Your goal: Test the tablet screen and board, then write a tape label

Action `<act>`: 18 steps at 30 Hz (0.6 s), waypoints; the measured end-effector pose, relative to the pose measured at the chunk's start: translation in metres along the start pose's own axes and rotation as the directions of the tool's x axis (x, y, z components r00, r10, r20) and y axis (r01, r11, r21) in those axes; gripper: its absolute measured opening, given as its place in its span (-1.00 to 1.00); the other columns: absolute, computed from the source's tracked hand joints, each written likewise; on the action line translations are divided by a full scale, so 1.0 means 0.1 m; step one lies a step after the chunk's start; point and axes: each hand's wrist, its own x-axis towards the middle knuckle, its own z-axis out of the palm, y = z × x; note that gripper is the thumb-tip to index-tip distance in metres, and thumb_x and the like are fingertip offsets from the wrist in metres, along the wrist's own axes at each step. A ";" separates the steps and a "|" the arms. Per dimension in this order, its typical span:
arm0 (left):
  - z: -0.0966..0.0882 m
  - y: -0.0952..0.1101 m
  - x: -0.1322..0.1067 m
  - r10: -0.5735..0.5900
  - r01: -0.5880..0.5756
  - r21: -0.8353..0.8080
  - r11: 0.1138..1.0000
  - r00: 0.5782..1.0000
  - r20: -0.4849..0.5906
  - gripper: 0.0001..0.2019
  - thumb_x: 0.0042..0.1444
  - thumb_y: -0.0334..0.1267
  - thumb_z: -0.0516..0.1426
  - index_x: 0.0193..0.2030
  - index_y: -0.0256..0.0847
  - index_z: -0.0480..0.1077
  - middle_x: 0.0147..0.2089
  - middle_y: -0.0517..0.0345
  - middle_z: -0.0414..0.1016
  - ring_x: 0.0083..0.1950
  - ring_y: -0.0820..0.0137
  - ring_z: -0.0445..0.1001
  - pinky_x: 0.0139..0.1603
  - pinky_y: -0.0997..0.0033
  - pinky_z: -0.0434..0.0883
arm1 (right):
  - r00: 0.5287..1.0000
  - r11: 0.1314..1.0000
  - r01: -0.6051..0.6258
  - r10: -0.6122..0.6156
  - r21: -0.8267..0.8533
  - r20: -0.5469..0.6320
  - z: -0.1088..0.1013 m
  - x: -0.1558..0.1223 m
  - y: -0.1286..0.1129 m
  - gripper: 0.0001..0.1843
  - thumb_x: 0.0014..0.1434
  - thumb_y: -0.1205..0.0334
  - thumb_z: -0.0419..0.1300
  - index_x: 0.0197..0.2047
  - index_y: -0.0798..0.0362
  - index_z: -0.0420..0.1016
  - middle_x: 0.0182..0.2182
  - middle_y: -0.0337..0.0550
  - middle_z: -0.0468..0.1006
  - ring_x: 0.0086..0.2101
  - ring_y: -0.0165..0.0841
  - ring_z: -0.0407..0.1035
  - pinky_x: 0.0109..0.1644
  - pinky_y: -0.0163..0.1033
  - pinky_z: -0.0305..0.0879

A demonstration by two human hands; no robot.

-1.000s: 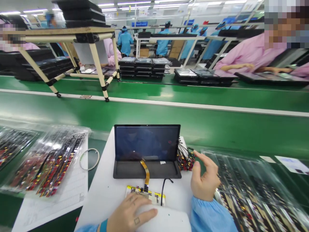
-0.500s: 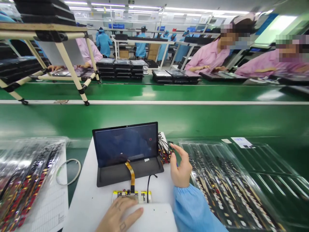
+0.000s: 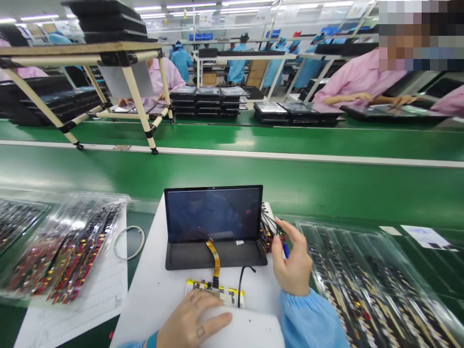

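Left hand point(image 3: 192, 324) lies spread flat on a smooth white pad point(image 3: 250, 333); right hand point(image 3: 293, 266), loosely curled, touches tangled thin black-and-red wires point(image 3: 268, 232).

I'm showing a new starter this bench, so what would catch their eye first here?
A dark tablet screen sits centre on the white mat, an orange ribbon cable running down to a small board at the left hand. The right hand is at a tangle of wires beside it; clear trays of parts lie on either side.
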 end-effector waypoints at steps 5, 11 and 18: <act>0.01 -0.01 0.00 0.002 -0.002 -0.030 1.000 1.000 -0.005 -0.66 0.31 -0.20 -0.15 0.05 -0.27 0.31 -0.17 -0.05 0.47 -0.07 0.37 0.42 -0.05 0.39 0.34 | 0.965 0.969 0.208 -0.180 -0.137 0.191 0.06 0.15 -0.10 -0.51 0.22 0.16 -0.02 0.20 0.05 0.06 0.01 -0.01 0.35 0.09 -0.12 0.10 0.10 0.05 -0.01; -0.01 0.01 0.00 0.012 -0.014 -0.029 0.999 0.999 -0.047 -0.67 0.30 -0.20 -0.12 0.03 -0.28 0.34 -0.17 -0.05 0.48 -0.08 0.36 0.42 -0.05 0.39 0.36 | 0.941 0.933 0.299 -0.253 -0.199 0.225 0.17 0.32 -0.18 -0.45 0.23 0.07 -0.05 0.24 0.04 -0.02 0.03 -0.02 0.31 0.08 -0.10 0.07 0.08 0.02 -0.03; -0.03 0.00 0.01 0.035 -0.033 0.035 0.999 0.998 -0.055 -0.71 0.29 -0.30 -0.10 -0.03 -0.28 0.38 -0.19 -0.02 0.49 -0.11 0.39 0.44 -0.08 0.41 0.38 | 0.929 0.918 0.345 -0.305 -0.195 0.210 0.18 0.41 -0.30 -0.48 0.26 0.12 -0.13 0.26 0.03 -0.07 0.04 -0.03 0.32 0.08 -0.13 0.08 0.06 -0.02 0.04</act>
